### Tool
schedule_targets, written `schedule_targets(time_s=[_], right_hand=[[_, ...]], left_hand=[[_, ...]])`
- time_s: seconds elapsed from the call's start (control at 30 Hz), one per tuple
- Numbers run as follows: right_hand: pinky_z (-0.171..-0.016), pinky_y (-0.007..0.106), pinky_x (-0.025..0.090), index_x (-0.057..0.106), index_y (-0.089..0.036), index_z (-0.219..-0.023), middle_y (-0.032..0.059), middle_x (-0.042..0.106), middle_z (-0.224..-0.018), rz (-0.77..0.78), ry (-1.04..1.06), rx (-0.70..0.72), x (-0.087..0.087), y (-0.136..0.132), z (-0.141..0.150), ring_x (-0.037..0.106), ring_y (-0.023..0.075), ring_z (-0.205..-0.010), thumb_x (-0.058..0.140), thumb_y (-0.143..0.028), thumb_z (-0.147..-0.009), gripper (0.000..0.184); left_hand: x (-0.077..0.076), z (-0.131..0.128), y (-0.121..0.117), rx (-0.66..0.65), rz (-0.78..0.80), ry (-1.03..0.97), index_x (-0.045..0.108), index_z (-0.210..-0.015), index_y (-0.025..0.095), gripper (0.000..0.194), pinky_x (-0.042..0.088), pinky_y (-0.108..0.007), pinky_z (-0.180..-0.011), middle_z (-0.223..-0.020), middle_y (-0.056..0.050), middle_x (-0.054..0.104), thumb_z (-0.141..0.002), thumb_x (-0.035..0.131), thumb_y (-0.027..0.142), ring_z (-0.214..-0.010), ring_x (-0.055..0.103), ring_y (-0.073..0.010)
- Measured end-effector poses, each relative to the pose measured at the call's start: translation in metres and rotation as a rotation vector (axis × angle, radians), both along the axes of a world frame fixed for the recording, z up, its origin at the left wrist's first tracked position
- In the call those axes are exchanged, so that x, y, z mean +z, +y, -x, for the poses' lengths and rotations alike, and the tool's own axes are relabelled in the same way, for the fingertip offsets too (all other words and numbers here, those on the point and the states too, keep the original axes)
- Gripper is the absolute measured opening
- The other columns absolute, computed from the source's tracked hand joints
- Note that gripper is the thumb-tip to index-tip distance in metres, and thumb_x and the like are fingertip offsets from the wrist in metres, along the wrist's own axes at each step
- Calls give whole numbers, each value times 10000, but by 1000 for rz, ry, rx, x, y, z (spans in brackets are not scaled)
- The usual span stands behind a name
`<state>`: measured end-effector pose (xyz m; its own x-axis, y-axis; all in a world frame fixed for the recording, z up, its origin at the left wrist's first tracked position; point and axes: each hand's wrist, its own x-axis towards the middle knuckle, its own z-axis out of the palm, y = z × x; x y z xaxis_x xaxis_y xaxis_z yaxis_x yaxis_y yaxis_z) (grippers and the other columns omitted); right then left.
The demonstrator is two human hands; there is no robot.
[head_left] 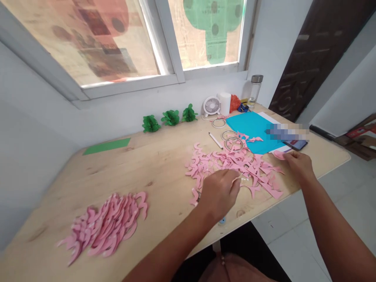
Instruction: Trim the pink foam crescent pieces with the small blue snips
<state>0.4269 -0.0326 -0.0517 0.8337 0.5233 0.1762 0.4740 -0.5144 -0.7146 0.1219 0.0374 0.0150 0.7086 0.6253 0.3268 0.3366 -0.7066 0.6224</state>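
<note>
Over the front of a pile of pink paper scraps [235, 158], my left hand [219, 192] is closed in a pinch. Something thin and whitish shows at its fingertips, too small to make out. Small white bits [244, 179] lie just right of those fingers. My right hand [301, 166] is farther right, near the table edge, its fingers closed on a pink paper piece [279, 155]. A heap of wavy pink paper cutouts [113, 223] lies at the front left, apart from both hands. A blue item [222, 220] partly shows below my left wrist.
Metal rings [234, 143] and a white pen [215, 140] lie by the scraps. Blue paper [249, 129] and a phone [295, 144] are at the right. Along the wall stand green paper shapes [170, 117], a small fan [212, 106] and a bottle [254, 92]. A green strip [107, 146] lies left.
</note>
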Motion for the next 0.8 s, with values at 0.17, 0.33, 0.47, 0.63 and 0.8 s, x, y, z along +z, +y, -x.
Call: schedule_targets(time_s=[0.17,0.33,0.47,0.63,0.8], right_hand=[[-488,297,365,596,-188,-547,19,556,-520,-13,118,4,5,-1,0,507,192,-553,597,-389,-648,225],[-496,295,387,612,-209,-592,29,601,-566,-39,200,-14,1,-4,-4,534,195,-560,582,-406,-671,214],[-486,295,392,618,-204,-621,32,611,-573,-46,237,-41,-5,-3,-12,543,193,-542,599,-437,-650,236],[-479,298,396,627,-203,-659,40,630,-597,-34,250,-31,-7,1,-18,558,201,-544,602,-463,-652,260],[-561,314,407,626,-204,-639,53,649,-655,-7,197,-8,-9,2,-20,579,212,-619,593,-415,-666,216]], left_hand=[[-10,-101,31,-133,-292,327,651,-901,151,262,468,-321,-703,-900,-114,681,-913,396,208,-856,625,-227],[-35,-178,52,-243,-378,423,646,-901,122,168,466,-321,-671,-893,-119,649,-874,489,178,-878,618,-244],[-52,-215,64,-312,-432,472,648,-908,112,148,462,-312,-645,-905,-125,641,-850,514,137,-905,608,-254],[-58,-234,74,-388,-493,509,646,-918,94,161,459,-327,-617,-896,-143,638,-823,516,95,-892,605,-270],[-54,-236,72,-486,-543,528,664,-896,106,175,454,-330,-620,-860,-132,646,-815,510,79,-872,617,-270]])
